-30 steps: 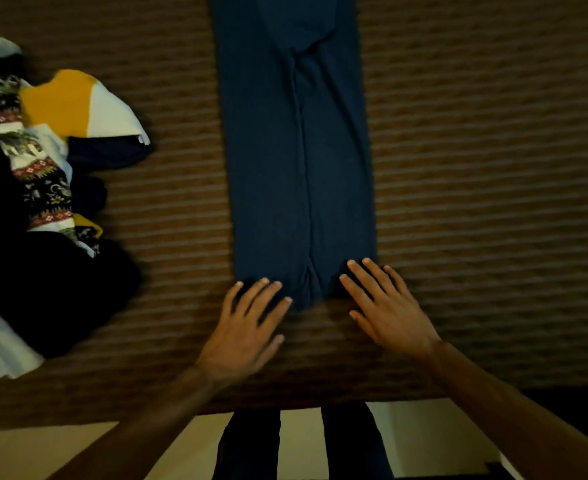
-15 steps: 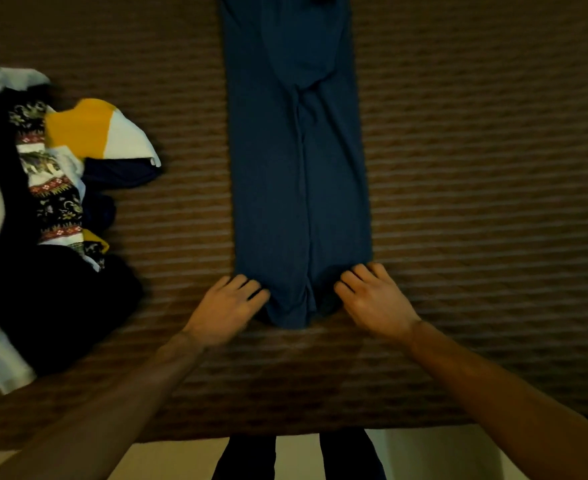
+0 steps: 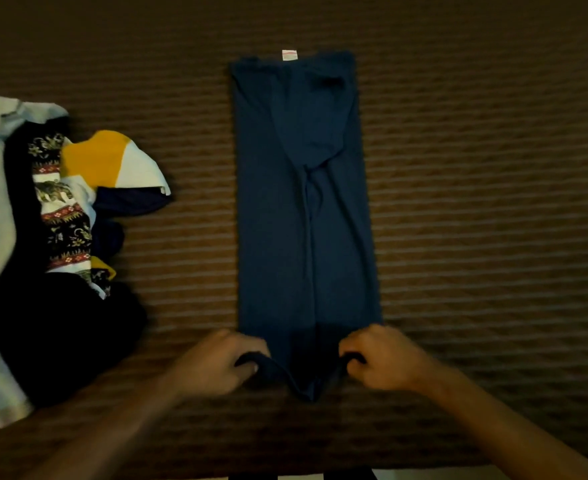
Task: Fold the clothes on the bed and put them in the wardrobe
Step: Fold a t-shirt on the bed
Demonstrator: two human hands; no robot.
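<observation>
So the bed point(image 3: 476, 202) takes up pretty much everything here, covered in a brown striped bedspread. Laid flat down the middle of it is the blue garment point(image 3: 303, 220), already folded into a long narrow strip running away from me, with a small white tag point(image 3: 289, 54) poking out at the far end. Over on my left there's the pile of unfolded clothes point(image 3: 43, 254) sitting on the bed too: something white, something black, a patterned piece with elephants, and a yellow-and-white bit sticking out toward the middle. The pile is well apart from the blue one. My left hand point(image 3: 216, 367) has its fingers curled around the near left corner of the blue garment, and my right hand point(image 3: 386, 358) is gripping the near right corner the same way. The near edge sags down between them.
</observation>
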